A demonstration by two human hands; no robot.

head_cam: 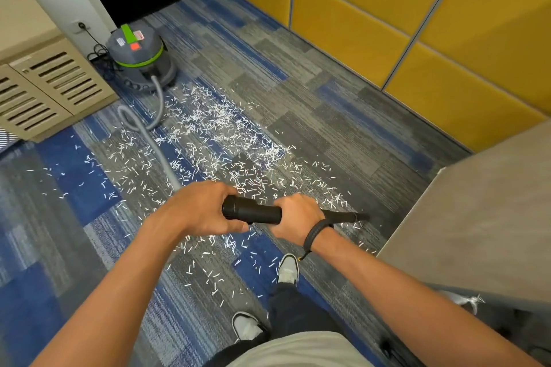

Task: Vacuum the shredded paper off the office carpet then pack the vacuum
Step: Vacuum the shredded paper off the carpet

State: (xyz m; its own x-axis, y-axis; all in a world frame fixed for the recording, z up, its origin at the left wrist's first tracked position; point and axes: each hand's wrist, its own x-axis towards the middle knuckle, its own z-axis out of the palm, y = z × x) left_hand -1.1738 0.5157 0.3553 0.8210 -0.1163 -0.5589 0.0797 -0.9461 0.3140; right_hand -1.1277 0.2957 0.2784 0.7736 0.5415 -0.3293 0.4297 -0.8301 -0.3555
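Shredded paper (226, 140) lies scattered in short white strips over the blue and grey carpet (328, 104), thickest in a band running from just in front of the vacuum (141, 53) down toward the person's shoes (287, 270). That vacuum, a grey canister with a green band and handle, stands at the far left beside a beige louvred cabinet (44, 86), its cord leading to a wall socket (80, 26). A grey hose (155, 140) loops from the canister across the paper to the hands. The left hand (205, 208) has its fingers curled round the rear end of the black wand (253, 211); the right hand (298, 219), with a dark bracelet at the wrist, grips the wand further forward. The wand's thin nozzle (348, 216) points right, its tip low over the carpet near the corner of a grey tabletop (477, 217); whether it touches the carpet is hard to tell. Yellow padded panels (387, 9) line the far wall.
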